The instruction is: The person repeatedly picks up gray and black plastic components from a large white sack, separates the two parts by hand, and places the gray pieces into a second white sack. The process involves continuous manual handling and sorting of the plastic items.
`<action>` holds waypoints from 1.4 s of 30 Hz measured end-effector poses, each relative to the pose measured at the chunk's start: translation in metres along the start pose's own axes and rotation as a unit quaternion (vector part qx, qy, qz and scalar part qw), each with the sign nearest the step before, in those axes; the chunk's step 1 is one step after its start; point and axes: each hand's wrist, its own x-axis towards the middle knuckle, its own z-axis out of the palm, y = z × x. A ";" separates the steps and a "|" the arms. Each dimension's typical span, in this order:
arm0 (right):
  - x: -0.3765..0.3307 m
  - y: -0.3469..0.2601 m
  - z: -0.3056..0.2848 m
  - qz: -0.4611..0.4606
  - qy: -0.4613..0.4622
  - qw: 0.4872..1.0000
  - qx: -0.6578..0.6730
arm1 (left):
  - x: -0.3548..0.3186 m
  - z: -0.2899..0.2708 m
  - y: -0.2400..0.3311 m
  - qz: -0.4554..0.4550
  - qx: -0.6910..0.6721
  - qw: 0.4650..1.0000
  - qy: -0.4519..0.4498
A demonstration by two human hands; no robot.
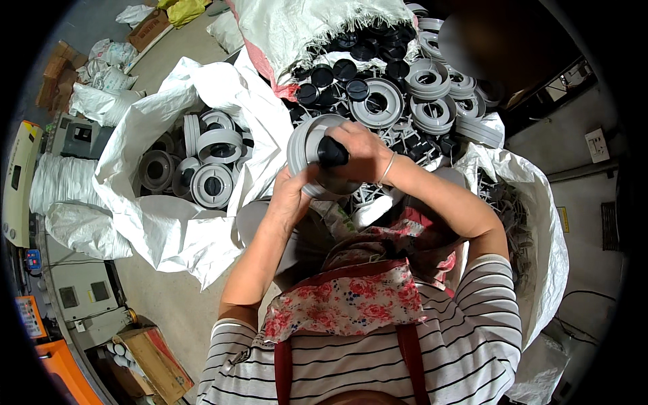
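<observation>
The work here looks like fitting a dark centre piece into a ring, held above the lap, just in front of the heap. The left hand point(291, 192) is curled around the lower rim of the round, light grey, stepped plastic ring point(302, 145), while the right hand point(361, 150) is bunched over its near side, its fingers gathered on the rounded black plastic piece point(332, 152) at the ring's opening. Whether that piece is seated cannot be told, since the fingers and the ring's tilt hide the join. To do this well, the left hand should grip firmly but low on the rim, its thumb out of the opening, so the ring neither spins nor tips under pressure. The right hand would do best to square the black piece to the opening first, then push straight in with even force; a slanted push could jam it or make the ring slip. Turning the ring to check the seam all round seems wise before letting go. Placement favours short reaches: loose black round plastic caps point(345, 69) lie ahead beside stacked light grey plastic rings point(432, 77), and the gaping white woven sack point(172, 233) at the left holds similar rings, some with dark centres.
</observation>
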 end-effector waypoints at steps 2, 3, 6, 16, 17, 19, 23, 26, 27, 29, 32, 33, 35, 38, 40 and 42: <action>-0.001 -0.005 0.002 -0.046 -0.006 0.999 -0.021 | -0.005 -0.004 0.006 -0.001 -0.011 1.000 -0.014; -0.002 -0.006 0.003 -0.069 -0.009 0.997 -0.033 | -0.008 -0.004 0.010 -0.013 -0.002 1.000 -0.019; -0.006 -0.010 0.006 -0.100 -0.035 0.988 -0.113 | -0.014 -0.004 0.023 -0.049 0.018 0.998 -0.036; -0.011 -0.011 -0.005 -0.186 -0.142 0.962 -0.139 | -0.010 -0.015 0.026 -0.107 0.005 0.993 -0.041; -0.014 -0.011 -0.002 -0.165 -0.126 0.973 -0.100 | -0.011 -0.016 0.023 -0.108 0.007 0.994 -0.034; -0.011 -0.007 0.001 -0.114 -0.126 0.981 -0.093 | -0.014 -0.010 0.019 -0.079 0.042 0.996 -0.023; 0.001 -0.009 0.005 0.064 -0.086 0.991 0.078 | -0.014 -0.004 0.009 -0.007 0.043 0.998 -0.039; 0.005 -0.004 0.020 0.228 -0.023 0.945 0.233 | -0.013 0.004 0.007 0.047 0.095 0.994 -0.032; 0.009 -0.006 0.016 0.290 -0.057 0.916 0.271 | -0.013 0.005 0.008 0.065 0.126 0.990 -0.021; 0.012 -0.003 0.008 0.332 -0.103 0.892 0.289 | -0.012 0.002 0.007 0.070 0.110 0.991 -0.016; -0.001 0.011 0.025 0.142 0.012 0.970 0.198 | -0.012 0.014 0.016 0.108 0.176 0.978 -0.043; 0.001 0.011 0.018 0.292 -0.121 0.874 0.370 | -0.013 0.018 0.019 0.126 0.213 0.967 -0.054; 0.004 0.003 0.012 0.231 -0.114 0.929 0.265 | -0.011 0.014 0.018 0.136 0.271 0.951 -0.067; 0.002 0.010 0.018 0.027 -0.064 0.993 0.100 | -0.007 0.010 0.022 0.077 0.276 0.956 -0.053; 0.001 0.014 0.018 -0.046 -0.063 0.997 0.023 | -0.006 0.007 0.024 0.035 0.243 0.968 -0.044; 0.001 0.000 0.015 0.023 -0.101 0.993 -0.058 | -0.005 0.001 0.021 0.018 0.197 0.979 -0.048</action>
